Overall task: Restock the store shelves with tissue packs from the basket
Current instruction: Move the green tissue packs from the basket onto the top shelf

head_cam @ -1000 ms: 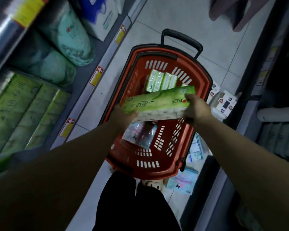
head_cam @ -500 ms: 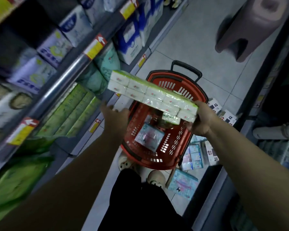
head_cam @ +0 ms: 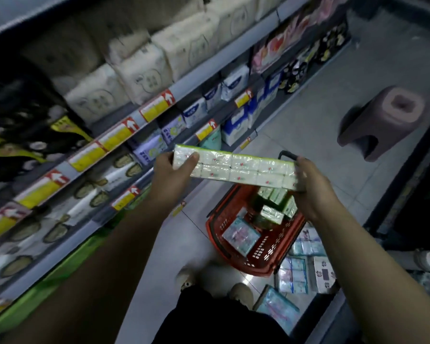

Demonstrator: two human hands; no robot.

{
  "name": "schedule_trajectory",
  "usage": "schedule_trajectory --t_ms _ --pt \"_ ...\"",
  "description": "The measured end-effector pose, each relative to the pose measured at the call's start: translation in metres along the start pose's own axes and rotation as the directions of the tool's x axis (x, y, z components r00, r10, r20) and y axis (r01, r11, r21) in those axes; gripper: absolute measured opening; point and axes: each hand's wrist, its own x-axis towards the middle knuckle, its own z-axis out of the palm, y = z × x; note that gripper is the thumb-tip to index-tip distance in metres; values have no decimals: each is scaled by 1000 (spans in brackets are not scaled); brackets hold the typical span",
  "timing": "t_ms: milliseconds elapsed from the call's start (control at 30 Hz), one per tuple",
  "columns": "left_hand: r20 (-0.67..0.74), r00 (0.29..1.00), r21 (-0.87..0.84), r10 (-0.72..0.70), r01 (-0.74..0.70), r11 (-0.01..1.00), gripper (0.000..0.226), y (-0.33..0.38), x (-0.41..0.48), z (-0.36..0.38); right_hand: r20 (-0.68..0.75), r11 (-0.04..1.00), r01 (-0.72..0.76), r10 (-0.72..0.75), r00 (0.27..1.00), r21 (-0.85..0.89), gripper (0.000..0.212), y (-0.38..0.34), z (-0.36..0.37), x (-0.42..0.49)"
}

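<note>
A long green-and-white tissue multipack (head_cam: 236, 168) is held level in mid-air between both hands. My left hand (head_cam: 174, 170) grips its left end, thumb laid over the front. My right hand (head_cam: 310, 182) grips its right end. Below the pack stands the red basket (head_cam: 224, 242) on the floor, holding several green tissue packs (head_cam: 273, 207) and a pale blue pack (head_cam: 241, 235). The store shelves (head_cam: 124, 135) run along the left, stocked with white, blue and green packs.
A brown plastic stool (head_cam: 382, 120) stands on the floor at the right. Loose blue and white tissue packs (head_cam: 298, 271) lie on the floor right of the basket. A dark shelf unit (head_cam: 412, 194) edges the right side. My feet are near the basket.
Both hands have lifted the multipack up out of the basket and turned it so its white side faces me. The view has swung up toward the left shelves.
</note>
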Motion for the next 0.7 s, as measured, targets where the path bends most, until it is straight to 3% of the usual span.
schedule_trajectory --t_ms 67,100,167,267,367,400,500,533,700 --pt "-51 998 -11 41 -41 999 13 26 -10 -25 119 991 121 -113 986 -63 11 -23 21 -20" --pt "-80 996 -23 48 -50 998 9 39 -16 -38 173 982 158 -139 975 -101 19 -35 33 -32" --pt "-124 990 -70 64 -73 995 26 64 -29 -66 245 964 208 -164 956 -166 40 -56 54 -52" --pt "-177 980 -68 86 -100 993 67 93 -51 -104 308 907 336 -254 917 -253 28 -90 85 -79" --pt "-234 962 -47 139 -154 987 70 124 -79 -131 363 865 434 -331 871 -252 24 -127 109 -103" --pt "-251 955 -44 160 -176 983 65 135 -88 -138 389 858 454 -344 855 -239 35 -141 117 -112" --pt "-297 923 -22 246 -264 964 57 172 -115 -156 441 823 515 -380 813 -240 108 -175 144 -139" --pt "-324 909 -9 263 -281 960 54 183 -119 -161 466 811 545 -406 786 -212 112 -185 151 -144" --pt "-470 787 81 401 -414 907 63 243 -156 -209 564 773 628 -482 671 -86 74 -233 208 -194"
